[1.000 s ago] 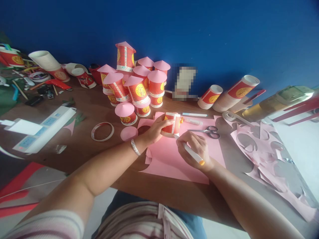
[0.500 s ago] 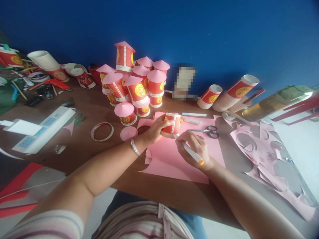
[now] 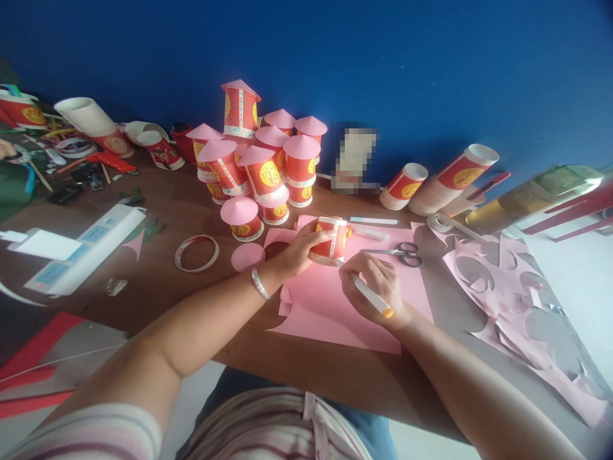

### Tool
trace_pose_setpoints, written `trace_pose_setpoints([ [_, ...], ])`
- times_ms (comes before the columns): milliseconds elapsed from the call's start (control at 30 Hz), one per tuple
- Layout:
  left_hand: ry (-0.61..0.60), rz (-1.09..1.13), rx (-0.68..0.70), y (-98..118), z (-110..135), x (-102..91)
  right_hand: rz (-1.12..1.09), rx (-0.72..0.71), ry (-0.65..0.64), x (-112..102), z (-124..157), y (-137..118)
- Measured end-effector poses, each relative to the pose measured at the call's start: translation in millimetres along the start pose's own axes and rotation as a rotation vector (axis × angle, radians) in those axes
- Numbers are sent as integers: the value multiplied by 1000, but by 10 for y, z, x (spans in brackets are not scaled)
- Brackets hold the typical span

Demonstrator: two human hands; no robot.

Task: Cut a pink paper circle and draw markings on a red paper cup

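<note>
My left hand is closed around a red and white paper cup with a gold emblem. In my right hand is a white marker pen with an orange end; its tip is at the cup's white lower band. Both hands are above a pink paper sheet on the table. Just beyond them lie scissors, a clear capped tube and a white and blue pen. A pink paper disc lies left of my left wrist.
Several red cups with pink paper cones are stacked behind. Cup stacks lean at the back right, near pink paper scraps. A tape ring and a power strip lie to the left.
My right hand and the pen have shifted very slightly to the right. The cup stays in my left hand. A hand has appeared at the far left edge.
</note>
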State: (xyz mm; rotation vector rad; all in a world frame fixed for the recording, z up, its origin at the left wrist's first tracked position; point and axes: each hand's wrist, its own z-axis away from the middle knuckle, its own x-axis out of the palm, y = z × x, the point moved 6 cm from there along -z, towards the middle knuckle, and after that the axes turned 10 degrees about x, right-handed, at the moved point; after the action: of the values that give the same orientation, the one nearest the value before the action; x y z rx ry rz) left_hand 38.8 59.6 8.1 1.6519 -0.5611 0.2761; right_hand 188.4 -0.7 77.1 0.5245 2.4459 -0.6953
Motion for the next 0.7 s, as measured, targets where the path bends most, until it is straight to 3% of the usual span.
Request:
trace_pose_setpoints([
  [700,10,-96,9,8,4,-22,-34,-26,-13,-5,5,-16],
])
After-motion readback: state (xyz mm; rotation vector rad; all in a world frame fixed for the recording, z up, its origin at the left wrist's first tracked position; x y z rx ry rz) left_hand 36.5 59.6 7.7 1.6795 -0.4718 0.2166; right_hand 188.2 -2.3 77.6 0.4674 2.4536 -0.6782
